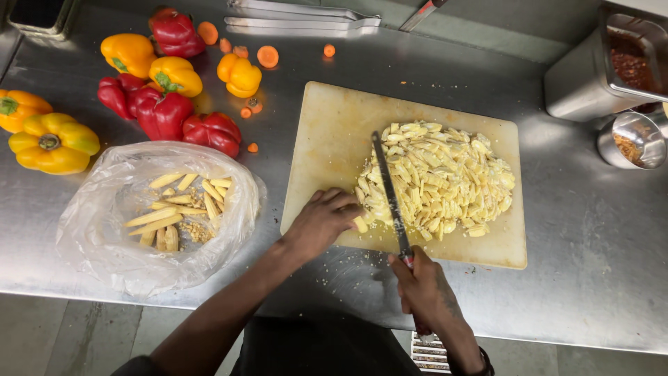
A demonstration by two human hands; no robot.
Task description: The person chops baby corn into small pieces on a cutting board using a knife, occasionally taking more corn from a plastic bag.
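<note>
At the far left of the steel desk (570, 230) an orange pepper (17, 108) is cut off by the edge, and baby corn (177, 209) shows only dimly through the crumpled clear bag (97, 230). The left hand (321, 221) is curled, fingertips pressing a pale corn piece (360, 224) on the cutting board (334, 129). The right hand (424, 289) is clamped around the knife (388, 186), hiding its handle, the blade lying against the pile of sliced yellow corn (445, 181) mid-board.
</note>
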